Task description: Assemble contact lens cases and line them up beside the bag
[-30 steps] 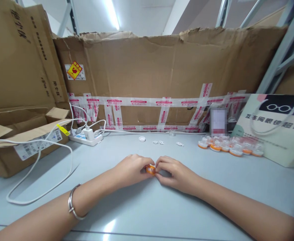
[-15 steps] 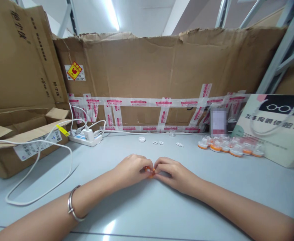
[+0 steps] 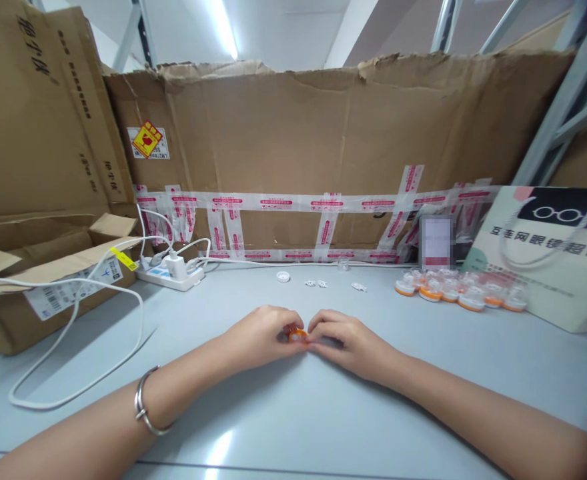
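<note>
Between my two hands is a small round orange part (image 3: 297, 337) with a pale middle, just above or on the grey tabletop (image 3: 303, 413). My left hand (image 3: 266, 339) is closed on its left side, thumb below and fingers curled over. From the other side my right hand (image 3: 348, 343) pinches its right edge with thumb and fingertips. Beyond the hands lie a white round cap (image 3: 283, 277), two small white pieces (image 3: 316, 284) side by side and another small white piece (image 3: 359, 287). A clear little cup (image 3: 343, 265) stands farther back.
Several clear-topped round cases with orange or white bases (image 3: 461, 291) cluster at the right, before a paper bag (image 3: 548, 260). At the left are a power strip (image 3: 171, 277), a looping white cable (image 3: 141, 320) and an open carton (image 3: 48, 293). A tall cardboard wall (image 3: 293, 133) closes the back.
The orange part has tilted or turned, so more of its ring and pale middle shows. The left fingers have lifted slightly off its top; both hands stay in nearly the same place.
</note>
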The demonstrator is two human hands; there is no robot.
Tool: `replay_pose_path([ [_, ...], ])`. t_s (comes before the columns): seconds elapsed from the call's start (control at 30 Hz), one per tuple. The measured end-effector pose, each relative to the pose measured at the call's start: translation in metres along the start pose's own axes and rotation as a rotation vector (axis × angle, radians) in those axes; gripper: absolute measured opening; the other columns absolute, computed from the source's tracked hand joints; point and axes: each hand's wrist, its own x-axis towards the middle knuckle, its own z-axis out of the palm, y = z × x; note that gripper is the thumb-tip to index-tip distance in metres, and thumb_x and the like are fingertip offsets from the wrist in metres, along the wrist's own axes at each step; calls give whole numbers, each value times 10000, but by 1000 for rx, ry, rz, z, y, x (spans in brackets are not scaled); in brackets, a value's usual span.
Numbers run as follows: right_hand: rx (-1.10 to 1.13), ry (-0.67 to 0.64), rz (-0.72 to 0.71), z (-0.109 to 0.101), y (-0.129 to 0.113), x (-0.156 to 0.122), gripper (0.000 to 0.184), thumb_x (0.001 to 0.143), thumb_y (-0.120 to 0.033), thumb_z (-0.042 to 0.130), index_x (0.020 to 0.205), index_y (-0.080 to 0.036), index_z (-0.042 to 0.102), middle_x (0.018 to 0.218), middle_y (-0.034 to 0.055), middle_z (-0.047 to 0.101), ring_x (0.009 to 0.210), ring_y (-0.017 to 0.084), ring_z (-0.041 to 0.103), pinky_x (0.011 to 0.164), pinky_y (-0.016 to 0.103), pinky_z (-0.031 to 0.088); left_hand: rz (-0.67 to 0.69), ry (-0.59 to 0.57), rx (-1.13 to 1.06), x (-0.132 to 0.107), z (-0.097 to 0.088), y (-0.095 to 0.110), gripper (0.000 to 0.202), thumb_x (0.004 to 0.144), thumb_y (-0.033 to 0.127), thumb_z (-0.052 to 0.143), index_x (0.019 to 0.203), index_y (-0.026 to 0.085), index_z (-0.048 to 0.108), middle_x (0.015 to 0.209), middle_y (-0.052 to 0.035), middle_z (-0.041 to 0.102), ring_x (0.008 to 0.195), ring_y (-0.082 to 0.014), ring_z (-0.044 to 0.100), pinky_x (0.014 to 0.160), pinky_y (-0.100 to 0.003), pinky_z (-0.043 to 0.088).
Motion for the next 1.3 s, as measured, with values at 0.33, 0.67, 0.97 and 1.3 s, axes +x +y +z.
replay_pose_path([
  [0.33,3,30,1,-4,-3,1,135,845,-238,509,842,-182,631,835,45,611,780,134,569,717,261,460,13,11,16,1,2,-3,203,802,340,539,864,170,631,806,-36,654,715,-151,586,667,-246,426],
  [0.67,28,112,101,-3,0,3,134,839,-217,501,827,-186,631,813,33,627,763,134,573,707,256,454,23,25,14,0,2,-3,186,804,317,532,874,174,627,817,-35,651,721,-146,583,674,-237,425],
  [0.97,-271,113,158,3,33,56,112,818,-163,510,827,-166,622,856,35,624,844,148,558,770,269,430,3,15,21,-5,-3,-5,197,796,310,530,892,174,637,828,-42,662,742,-164,590,684,-247,433],
  [1.3,-442,75,231,33,77,132,152,830,-150,484,866,-132,631,943,131,562,928,242,492,808,363,357,9,22,24,-8,-6,-13,218,801,340,526,871,163,632,829,-47,663,727,-158,586,656,-236,420],
])
